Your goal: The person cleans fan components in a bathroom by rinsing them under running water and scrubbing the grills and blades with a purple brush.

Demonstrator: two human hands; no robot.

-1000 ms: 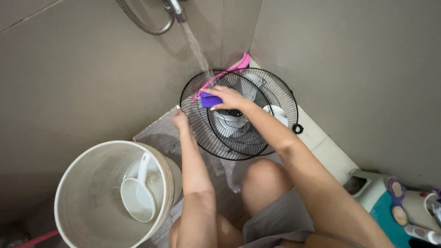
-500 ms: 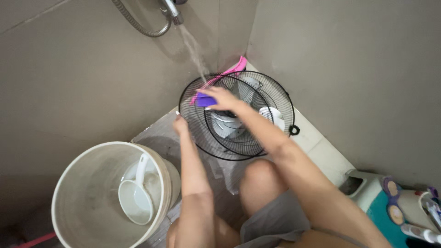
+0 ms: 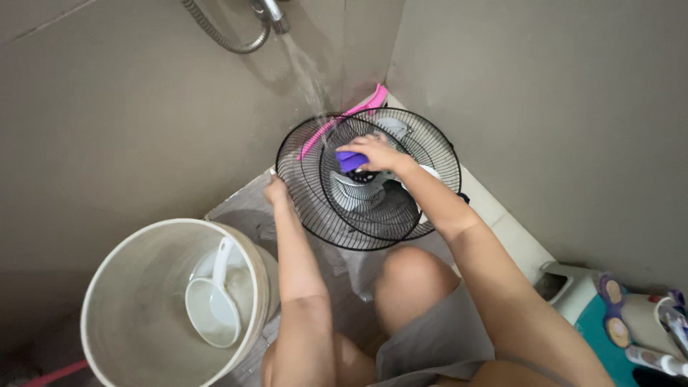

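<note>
Purple sponge (image 3: pixel 350 160), gripped by right hand (image 3: pixel 374 153), is scrubbing grille (image 3: pixel 315 208); left hand (image 3: pixel 276 192) is clasping rim; press lightly under water (image 3: pixel 307 75).

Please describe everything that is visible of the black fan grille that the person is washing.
The front fan grille is a round guard of thin black wire spokes that looks like metal. It stands tilted in the wet corner, overlapping a second black grille behind it. Water from the shower head falls onto its top. The left hand grips its left rim; the right hand presses a purple sponge against the wires.
</note>
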